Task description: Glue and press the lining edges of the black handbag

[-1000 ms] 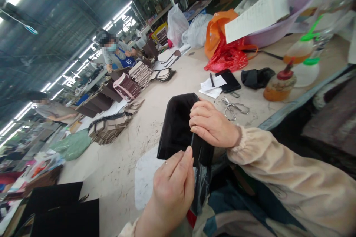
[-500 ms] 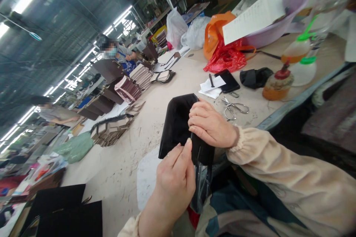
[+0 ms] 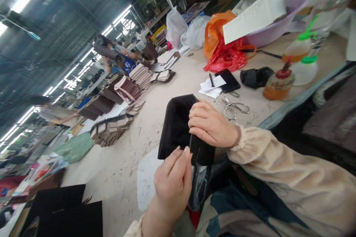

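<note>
A black leather-like pouch [image 3: 178, 124], its dark lining showing, is held tilted above the near edge of the table. My right hand [image 3: 210, 124] wraps over its right side, fingers curled round the folded edge. At the lower edge, my left hand [image 3: 174, 181] is closed in a pinch on the same pouch, thumb and forefinger together near the fold. Clear plastic film [image 3: 198, 189] hangs beneath it. Close by on the right lie metal scissors [image 3: 235, 108]. A white sheet [image 3: 146, 177] lies on the table, partly behind my left hand.
Stacked brown pieces [image 3: 111, 129] and a green plastic bag [image 3: 75, 147] lie to the left. Black panels [image 3: 69, 218] are at the lower left. Glue bottles [image 3: 278, 83], a phone [image 3: 230, 81], a red bag [image 3: 225, 55] and a purple basin [image 3: 278, 27] stand right. Two people work beyond.
My left hand has shifted slightly left and down along the pouch's edge; my right hand stays put. Across the table, a co-worker has leaned and a raised brown panel is lowered from view.
</note>
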Tool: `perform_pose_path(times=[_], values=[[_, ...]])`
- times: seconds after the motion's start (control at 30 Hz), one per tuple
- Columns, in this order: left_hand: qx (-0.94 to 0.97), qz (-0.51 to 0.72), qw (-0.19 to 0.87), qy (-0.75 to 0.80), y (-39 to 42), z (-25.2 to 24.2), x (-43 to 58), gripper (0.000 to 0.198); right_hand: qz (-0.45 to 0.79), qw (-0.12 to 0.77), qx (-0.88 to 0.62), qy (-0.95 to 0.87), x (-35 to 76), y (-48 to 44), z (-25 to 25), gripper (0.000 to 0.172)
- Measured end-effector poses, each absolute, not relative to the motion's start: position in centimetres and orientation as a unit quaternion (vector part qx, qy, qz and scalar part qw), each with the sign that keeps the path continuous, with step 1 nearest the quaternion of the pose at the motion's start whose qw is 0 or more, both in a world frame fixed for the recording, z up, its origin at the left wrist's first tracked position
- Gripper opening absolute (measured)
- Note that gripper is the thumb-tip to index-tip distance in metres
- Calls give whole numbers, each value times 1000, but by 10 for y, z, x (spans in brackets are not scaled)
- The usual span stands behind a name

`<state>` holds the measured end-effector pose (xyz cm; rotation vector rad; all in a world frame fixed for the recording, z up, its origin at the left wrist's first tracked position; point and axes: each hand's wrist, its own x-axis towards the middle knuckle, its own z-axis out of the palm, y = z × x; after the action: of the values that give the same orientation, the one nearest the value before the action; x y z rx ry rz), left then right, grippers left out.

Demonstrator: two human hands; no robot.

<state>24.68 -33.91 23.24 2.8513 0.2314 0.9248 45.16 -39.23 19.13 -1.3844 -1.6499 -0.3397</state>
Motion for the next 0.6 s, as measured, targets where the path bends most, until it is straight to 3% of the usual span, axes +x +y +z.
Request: perform_pose_path(times=[0.13, 0.6], values=[[946, 306, 73, 83, -340, 234, 241, 32, -139, 463, -561, -671, 452, -391, 191, 19], [961, 258, 41, 92, -336, 229, 253, 47, -135, 462, -571, -665, 452, -392, 191, 20]])
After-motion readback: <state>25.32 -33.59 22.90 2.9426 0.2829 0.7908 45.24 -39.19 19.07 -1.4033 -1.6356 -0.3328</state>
